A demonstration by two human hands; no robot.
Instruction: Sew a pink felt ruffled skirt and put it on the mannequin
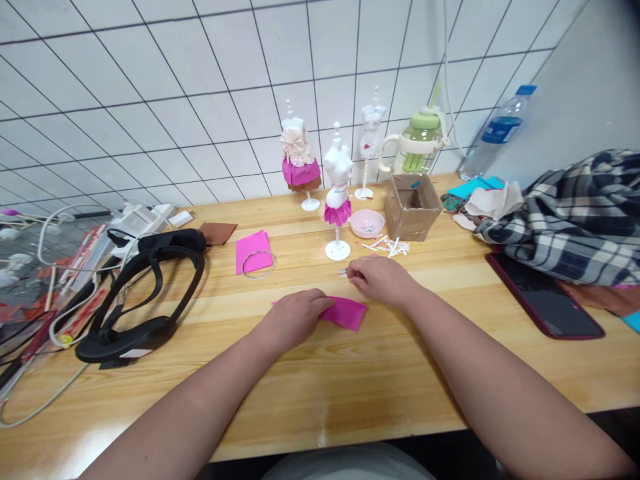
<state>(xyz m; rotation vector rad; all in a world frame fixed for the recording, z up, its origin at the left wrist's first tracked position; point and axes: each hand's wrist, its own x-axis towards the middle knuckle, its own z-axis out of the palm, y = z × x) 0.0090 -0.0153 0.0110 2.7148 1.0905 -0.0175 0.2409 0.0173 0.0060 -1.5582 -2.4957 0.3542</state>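
Both hands are busy over the middle of the desk [400, 387]: the left hand [295, 320] pinches a magenta strip [345, 315] against the wood, and the right hand [377, 277] is closed around a small metal tool [343, 273] with two thin tips poking out to the left. From where I stand, I can't tell whether it is tweezers or little scissors. The strip lies right in front of the person, one end free and a corner peeking out past the left hand; it is loose, attached to none of the figures.

Just beyond the tool stands the near mannequin [338, 163], which has a short magenta ruffle [338, 212] around its hips and white above. Judging by its neighbours, the work seems partway: the back left mannequin [300, 147] wears a cream pleated top over magenta and brown layers, while the back right mannequin [373, 127] is mostly white with one red spot.

A pink dish [367, 225] of small bits sits beside the near mannequin, with white scraps [393, 247] and a cardboard box [414, 207] next to it. Over to the left, a magenta sheet [253, 248] lies flat, partly under a wire ring [259, 265], and a brown piece [218, 233] rests near a black headset [150, 293].
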